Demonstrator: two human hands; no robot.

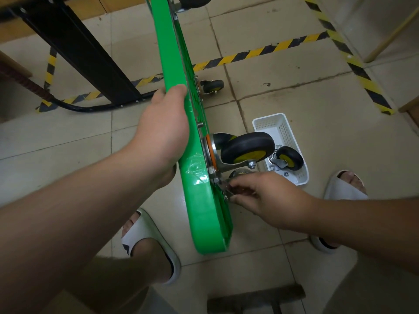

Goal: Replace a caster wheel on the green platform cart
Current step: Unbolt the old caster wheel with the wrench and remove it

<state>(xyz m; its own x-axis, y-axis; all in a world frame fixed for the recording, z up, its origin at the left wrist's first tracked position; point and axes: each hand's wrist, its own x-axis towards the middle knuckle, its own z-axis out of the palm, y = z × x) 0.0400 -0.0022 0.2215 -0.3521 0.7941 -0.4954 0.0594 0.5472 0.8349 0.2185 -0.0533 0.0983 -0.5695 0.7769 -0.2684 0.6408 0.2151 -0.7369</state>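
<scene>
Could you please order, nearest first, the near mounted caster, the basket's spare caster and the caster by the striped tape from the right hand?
1. Mounted caster, just above the right hand pinching mounting hardware.
2. Spare caster, in the white basket, rightward.
3. Caster by the striped tape, up the cart.

On the tiled floor (306, 105), crossed by yellow-black tape (260, 51), sit a white basket (268, 116) and the green cart (199, 211), stood on edge.

The cart (199, 177) was bright green — its wheel (247, 147) black with a yellow hub; the basket (283, 130) white, the floor tape (260, 51) striped yellow-and-black.
</scene>
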